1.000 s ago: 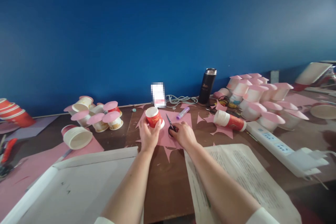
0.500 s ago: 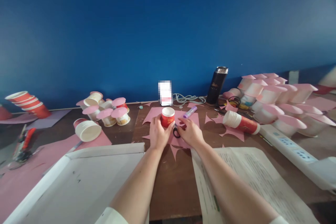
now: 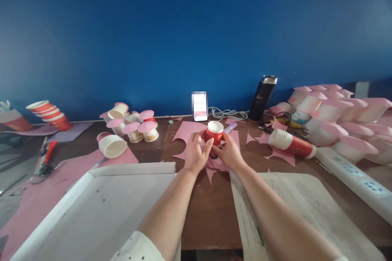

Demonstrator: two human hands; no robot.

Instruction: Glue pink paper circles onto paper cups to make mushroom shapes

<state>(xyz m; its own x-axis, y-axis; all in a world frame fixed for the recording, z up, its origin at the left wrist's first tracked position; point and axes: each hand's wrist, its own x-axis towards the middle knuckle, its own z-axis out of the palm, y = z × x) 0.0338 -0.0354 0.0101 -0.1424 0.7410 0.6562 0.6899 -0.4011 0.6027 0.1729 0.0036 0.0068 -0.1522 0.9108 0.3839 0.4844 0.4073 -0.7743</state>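
Note:
A red paper cup (image 3: 213,135) with a white rim stands upright between my hands at mid-desk. Fingers of my left hand (image 3: 197,154) wrap its left side, the thumb across its front. My right hand (image 3: 231,154) closes against the cup's right side, fingers bent. Just below the cup, a black scissor handle (image 3: 212,155) shows partly, mostly covered by my hands. Pink paper (image 3: 186,132) lies under and around the cup. Behind my right hand is a purple glue stick (image 3: 232,127), partly hidden.
Cups with pink paper tops stand at left (image 3: 149,130) and piled at right (image 3: 333,108). A black flask (image 3: 262,98), a phone (image 3: 200,117), a stack of cups (image 3: 292,143), a power strip (image 3: 352,175) and a white box lid (image 3: 122,204) surround the hands.
The cup and my left hand have moved right. My right hand has come up against the cup, where it was apart from it near the scissors. The view has shifted slightly.

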